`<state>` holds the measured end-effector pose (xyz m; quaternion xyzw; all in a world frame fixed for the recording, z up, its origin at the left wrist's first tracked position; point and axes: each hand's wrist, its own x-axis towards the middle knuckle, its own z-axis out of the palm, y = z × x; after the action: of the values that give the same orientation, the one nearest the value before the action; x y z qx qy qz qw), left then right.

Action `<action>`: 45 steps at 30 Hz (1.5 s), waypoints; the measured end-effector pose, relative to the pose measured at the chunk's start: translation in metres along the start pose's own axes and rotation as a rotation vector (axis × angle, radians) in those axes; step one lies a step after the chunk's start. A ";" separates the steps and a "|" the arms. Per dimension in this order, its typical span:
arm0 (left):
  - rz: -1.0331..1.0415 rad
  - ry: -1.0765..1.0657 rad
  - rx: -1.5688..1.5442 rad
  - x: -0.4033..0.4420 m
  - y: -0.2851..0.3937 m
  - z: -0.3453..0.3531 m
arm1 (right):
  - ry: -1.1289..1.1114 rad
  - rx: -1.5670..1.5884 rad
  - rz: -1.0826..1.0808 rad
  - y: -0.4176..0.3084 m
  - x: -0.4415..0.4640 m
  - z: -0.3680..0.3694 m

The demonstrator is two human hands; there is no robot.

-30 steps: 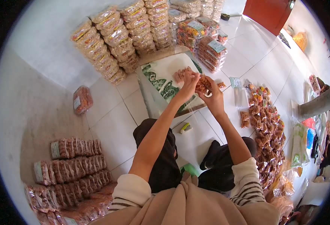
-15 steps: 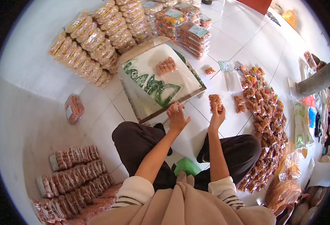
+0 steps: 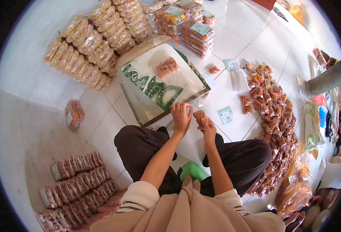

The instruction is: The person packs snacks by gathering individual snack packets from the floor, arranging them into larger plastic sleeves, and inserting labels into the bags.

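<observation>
My right hand (image 3: pixel 207 132) holds a small clear packet of brown, crumbly snack pieces (image 3: pixel 200 118) in its fingers, above the floor between my knees. Just left of it is my left hand (image 3: pixel 181 120), its fingers curled and the thumb close to the index fingertip. Whatever may be pinched there is too small to make out. Beyond both hands stands a low box with a white and green printed top (image 3: pixel 147 81). A cluster of similar reddish-brown snack packets (image 3: pixel 166 67) lies on it. A printed label card (image 3: pixel 226 115) rests on the tiles right of my hands.
Many small snack packets (image 3: pixel 273 116) are heaped along my right. Clear plastic sleeves (image 3: pixel 239 81) lie beside the heap. Tall stacks of bagged pale snacks (image 3: pixel 81 36) line the wall, with packed trays (image 3: pixel 197 36) nearby. Rows of bundled packs (image 3: pixel 79 181) sit at my left.
My right hand has brought the snack packet left and down, close to my left hand. The label card on the tiles, earlier hidden behind that hand, now shows. The view has shifted slightly.
</observation>
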<state>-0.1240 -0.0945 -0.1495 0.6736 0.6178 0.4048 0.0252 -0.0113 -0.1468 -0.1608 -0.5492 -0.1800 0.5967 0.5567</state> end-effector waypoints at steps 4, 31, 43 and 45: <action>0.035 0.049 -0.129 0.007 0.002 -0.008 | -0.103 -0.056 -0.006 -0.017 0.017 0.017; -0.103 0.108 -0.292 0.005 -0.029 -0.024 | -0.222 0.416 0.174 -0.032 0.019 0.058; -0.111 0.086 -0.418 -0.004 -0.018 -0.030 | -0.301 0.044 0.058 -0.015 0.024 0.063; -0.162 0.101 -0.412 -0.009 -0.021 -0.031 | -0.287 -0.226 -0.122 -0.013 0.036 0.067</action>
<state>-0.1585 -0.1115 -0.1442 0.5811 0.5748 0.5523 0.1639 -0.0542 -0.0850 -0.1448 -0.5058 -0.3564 0.6098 0.4952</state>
